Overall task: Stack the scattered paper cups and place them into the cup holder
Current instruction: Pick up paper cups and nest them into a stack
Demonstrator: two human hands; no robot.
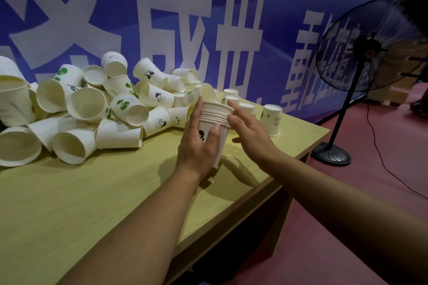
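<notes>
Left hand: the left hand [199, 146] wraps its fingers [216, 131] around a nested stack of cups [214, 120], gripping it just below the banded rims and holding it above the worktop.
Right hand: the right hand [251, 133] is spread open with fingers extended, its fingertips [231, 109] touching the rims on the stack's right side; it grips nothing.
Stack: several white paper cups sit one inside another, mouths up and tilted slightly away from the camera; a black cartoon print shows between the left fingers, and the base is hidden behind the left hand.
Scattered cups: a large heap of loose cups [88, 104] lies tumbled on its sides across the left and rear of the worktop, some printed with green leaves, others with black figures.
Upturned cups: a few cups stand mouth down just beyond the hands, among them one green-printed cup [271, 120] near the far right corner.
Worktop: a pale yellow-green wood-grain worktop [97, 194] carries everything, the hands' shadows falling near its right edge.
Backdrop: a blue banner [231, 7] with large white characters fills the wall behind.
Right of frame: a black pedestal fan [370, 46] stands on the dark red floor [347, 215], a cable trailing beside its base.
</notes>
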